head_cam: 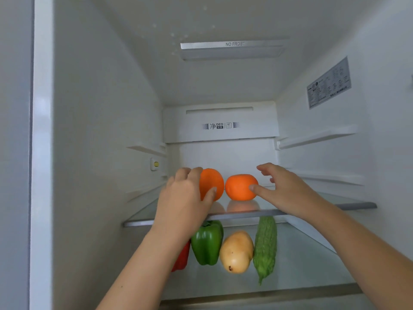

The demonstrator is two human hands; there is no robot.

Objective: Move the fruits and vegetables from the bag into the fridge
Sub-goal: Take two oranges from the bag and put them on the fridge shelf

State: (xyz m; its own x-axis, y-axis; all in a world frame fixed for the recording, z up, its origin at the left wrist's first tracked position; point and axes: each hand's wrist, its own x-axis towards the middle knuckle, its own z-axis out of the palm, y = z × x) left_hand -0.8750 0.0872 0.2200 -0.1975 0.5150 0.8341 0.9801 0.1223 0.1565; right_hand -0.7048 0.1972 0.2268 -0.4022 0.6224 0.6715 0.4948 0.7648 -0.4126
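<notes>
— Where are the oranges?
— Both on the upper glass shelf of the fridge. The left orange is wrapped by the left hand, thumb in front, fingers over the top.
— And the other?
— The right orange sits just beside it. The right hand is spread open; only its thumb tip touches it.
— Below?
— A red pepper, green pepper, potato and bitter gourd on the lower shelf.

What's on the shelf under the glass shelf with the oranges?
Under the glass shelf: a green bell pepper, potato and bitter gourd. A red pepper is mostly covered by the left forearm.
</notes>
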